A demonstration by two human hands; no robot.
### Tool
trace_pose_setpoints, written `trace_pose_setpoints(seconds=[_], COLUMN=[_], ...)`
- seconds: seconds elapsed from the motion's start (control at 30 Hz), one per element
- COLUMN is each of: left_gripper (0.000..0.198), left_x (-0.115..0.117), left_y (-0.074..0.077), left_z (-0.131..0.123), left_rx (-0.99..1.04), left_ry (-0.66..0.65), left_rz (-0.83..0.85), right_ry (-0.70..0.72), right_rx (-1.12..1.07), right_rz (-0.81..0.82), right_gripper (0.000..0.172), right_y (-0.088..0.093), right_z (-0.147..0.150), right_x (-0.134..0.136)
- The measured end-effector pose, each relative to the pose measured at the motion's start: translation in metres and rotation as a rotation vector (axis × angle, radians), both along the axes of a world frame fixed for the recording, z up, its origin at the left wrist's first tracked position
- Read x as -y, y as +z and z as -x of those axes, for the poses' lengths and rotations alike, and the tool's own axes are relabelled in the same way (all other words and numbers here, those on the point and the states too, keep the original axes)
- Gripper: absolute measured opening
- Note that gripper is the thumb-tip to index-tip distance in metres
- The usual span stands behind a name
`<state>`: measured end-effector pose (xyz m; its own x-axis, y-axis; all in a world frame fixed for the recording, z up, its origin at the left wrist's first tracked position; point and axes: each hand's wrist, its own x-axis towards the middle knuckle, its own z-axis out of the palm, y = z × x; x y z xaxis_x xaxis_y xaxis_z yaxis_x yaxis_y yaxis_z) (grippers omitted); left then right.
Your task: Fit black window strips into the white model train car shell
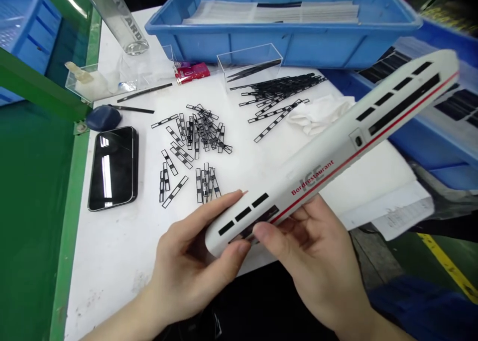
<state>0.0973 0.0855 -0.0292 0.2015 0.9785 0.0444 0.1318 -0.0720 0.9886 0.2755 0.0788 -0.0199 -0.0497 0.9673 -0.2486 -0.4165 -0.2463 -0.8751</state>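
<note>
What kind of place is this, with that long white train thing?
Probably a factory workshop. You can see a white model train body, piles of little black-framed strips and a big blue bin.

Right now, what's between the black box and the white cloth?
In the head view, small black frames lie there, then longer black strips.

Head-worn view, facing forward and down, close over train shell (328,151) and white table (112,254).

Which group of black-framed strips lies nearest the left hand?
The small cluster of short strips, just beyond the left hand; the larger short-strip pile and the long strips near the white cloth lie farther away.
</note>
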Motion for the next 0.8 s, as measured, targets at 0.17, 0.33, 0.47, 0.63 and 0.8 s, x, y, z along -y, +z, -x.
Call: trace_pose_setpoints(seconds=[0.17,0.33,0.47,0.63,0.8], left_gripper=[0.059,0.042,0.045,0.041,0.042], left_x=[-0.002,-0.004,-0.004,-0.005,-0.004], left_y=[0.002,0.006,0.005,0.006,0.011], left_z=[0.0,-0.004,-0.004,-0.004,-0.007], left_rx=[-0.046,-0.067,-0.022,0.004,-0.01], left_ry=[-0.042,-0.094,-0.054,-0.033,0.048], left_rz=[0.084,0.12,0.147,0.218,0.271], right_ry=[0.047,0.087,0.107,0.197,0.149], right_rx=[0.044,0.053,0.053,-0.016,0.003], right_rz=[0.005,-0.026,-0.009,-0.055,-0.071], right_gripper=[0.036,0.036,0.029,0.019,0.019], right_y=[-0.004,-0.003,-0.003,-0.003,-0.002], right_z=[-0.006,-0.007,-0.009,-0.015,-0.014], right_x=[-0.002,0.0,-0.007,-0.019,-0.024])
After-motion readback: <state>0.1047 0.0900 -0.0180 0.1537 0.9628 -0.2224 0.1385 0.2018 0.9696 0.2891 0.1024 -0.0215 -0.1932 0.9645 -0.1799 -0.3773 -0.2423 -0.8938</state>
